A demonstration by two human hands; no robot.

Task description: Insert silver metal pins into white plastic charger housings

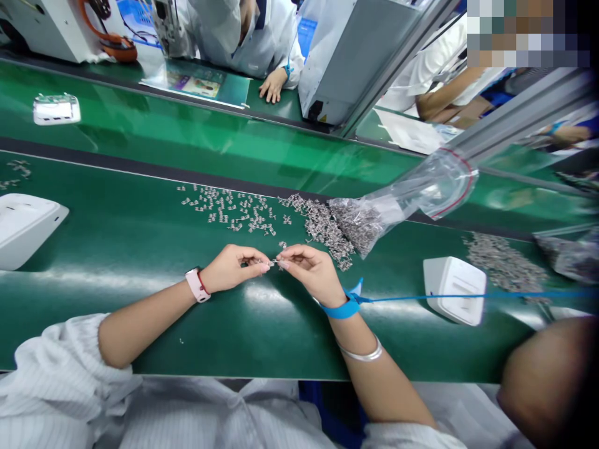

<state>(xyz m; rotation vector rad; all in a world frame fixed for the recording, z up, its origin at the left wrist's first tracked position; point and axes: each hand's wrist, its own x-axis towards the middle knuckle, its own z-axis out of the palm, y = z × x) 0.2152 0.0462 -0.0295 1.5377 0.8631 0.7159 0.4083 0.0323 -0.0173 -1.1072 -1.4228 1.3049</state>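
Over the green tabletop [206, 337] my two hands meet, fingertips nearly touching. My left hand [236, 267] pinches a tiny silvery metal piece [272, 264] between thumb and forefinger. In a like pinch, my right hand [311, 269] holds another small metal piece [281, 265]; the exact shape of both is too small to make out. Just beyond the fingers lies a loose metal part [282, 245]. Farther back are scattered small metal clips [229, 209], and to their right a dense heap of metal parts [325, 227]. A clear zip bag [402, 196] spills against that heap.
A white plastic housing [453, 290] stands at right, another [28, 227] at left. A blue wrist cord [397, 299] stretches rightward from my right wrist. Behind runs a green belt [187, 137] carrying a white device [56, 109]. A co-worker's hand [274, 85] rests across it.
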